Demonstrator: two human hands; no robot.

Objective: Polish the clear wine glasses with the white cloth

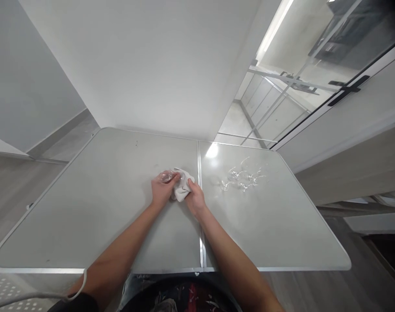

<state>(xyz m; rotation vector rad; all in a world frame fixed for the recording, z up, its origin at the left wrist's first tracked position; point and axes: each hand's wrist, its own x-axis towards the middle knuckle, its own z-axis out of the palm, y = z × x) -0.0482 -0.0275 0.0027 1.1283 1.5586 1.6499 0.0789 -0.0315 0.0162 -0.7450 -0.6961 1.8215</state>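
My left hand point(161, 190) is closed around a clear glass point(166, 176), just left of the table's centre seam. Wrapped against the right part of that glass is a white cloth point(182, 190). The fingers of my right hand point(196, 200) grip this cloth, thumb on top. Where cloth and fingers cover the glass, its shape is hidden. To the right of my hands, several transparent glasses point(234, 175) stand grouped on the table; their outlines are faint against the pale surface.
The light grey folding table point(93, 208) has a metal rim and a metal seam point(202, 247) down the middle. A white wall panel point(145, 65) rises behind it. Glazed doors with a black handle point(348, 90) are at the right. A white cable point(37, 296) hangs by the lower left corner.
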